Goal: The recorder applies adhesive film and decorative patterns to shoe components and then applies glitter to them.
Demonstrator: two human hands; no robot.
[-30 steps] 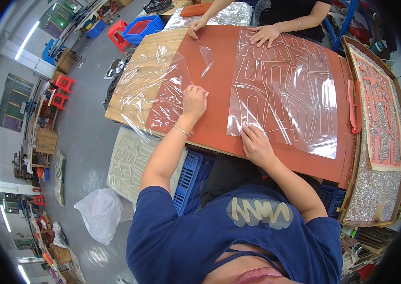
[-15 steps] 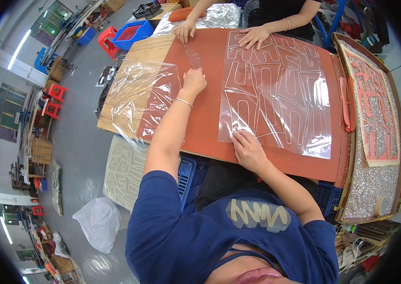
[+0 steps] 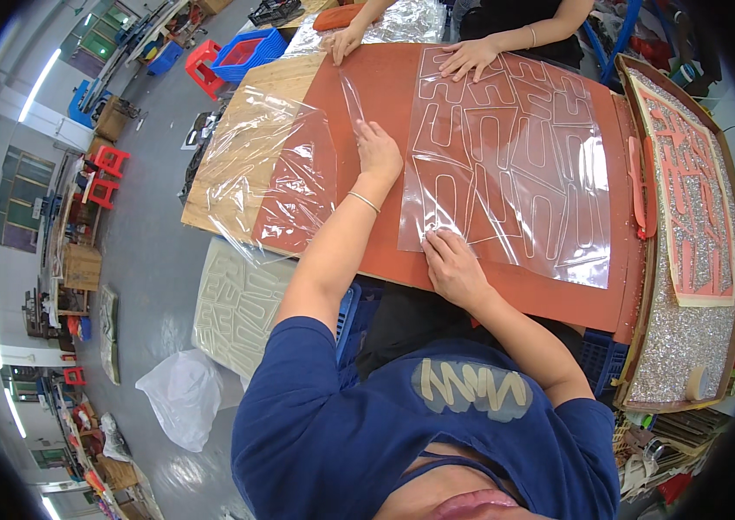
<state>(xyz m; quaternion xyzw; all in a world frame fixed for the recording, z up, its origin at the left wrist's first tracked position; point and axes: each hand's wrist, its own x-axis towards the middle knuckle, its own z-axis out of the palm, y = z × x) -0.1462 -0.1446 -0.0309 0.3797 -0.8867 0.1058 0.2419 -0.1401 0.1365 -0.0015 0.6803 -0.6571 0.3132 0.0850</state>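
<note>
My left hand [image 3: 379, 152] is closed on the near end of a narrow clear film strip [image 3: 352, 97]. A co-worker's hand [image 3: 346, 42] has the strip's far end. My right hand [image 3: 454, 270] lies with its fingertips on the near left corner of a clear plastic sheet [image 3: 588, 234] that bears outlined, rounded shapes; its fingers are slightly apart. Across the far edge of that sheet, the co-worker's other hand [image 3: 470, 57] rests spread flat. Both the sheet and the strip are over a reddish-brown board [image 3: 370, 238].
Crinkled clear film [image 3: 237, 186] covers the board's left side and bare wood. A framed glittery panel [image 3: 658, 347] with pink cut-outs stands right, beside red scissors [image 3: 642, 195]. A pale patterned sheet [image 3: 237, 303] and white plastic bag [image 3: 184, 399] are lower left. Blue baskets [image 3: 250, 56] stand behind.
My left hand has moved right and slightly away from the crinkled film, and the strip now looks longer and tauter. My right hand stays at the sheet's corner.
</note>
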